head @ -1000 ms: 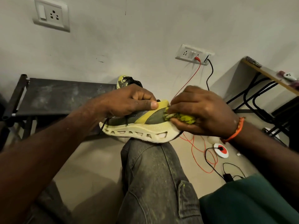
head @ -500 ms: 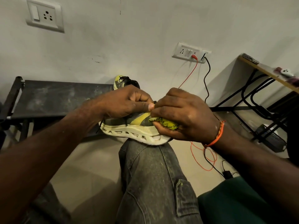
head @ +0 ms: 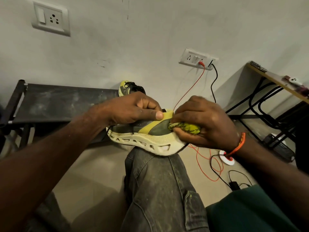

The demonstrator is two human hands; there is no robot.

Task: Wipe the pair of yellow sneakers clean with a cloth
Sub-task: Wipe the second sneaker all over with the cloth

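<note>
A yellow and grey sneaker (head: 147, 138) with a thick cream sole rests on my knee, its side facing me. My left hand (head: 132, 108) grips its upper from above, thumb on the yellow heel strip. My right hand (head: 204, 121) holds a bunched yellow-green cloth (head: 184, 127) pressed against the grey heel panel. The second yellow sneaker (head: 129, 87) stands behind my left hand on the dark bench, mostly hidden.
A dark dusty bench (head: 63, 101) runs along the wall at left. Red and black cables (head: 209, 161) hang from a wall socket (head: 195, 59) and lie on the floor at right. A wooden desk with black metal legs (head: 274, 104) stands far right.
My right hand and the cloth have slid right along the heel, exposing more of the grey panel. My left hand keeps its grip on the sneaker.
</note>
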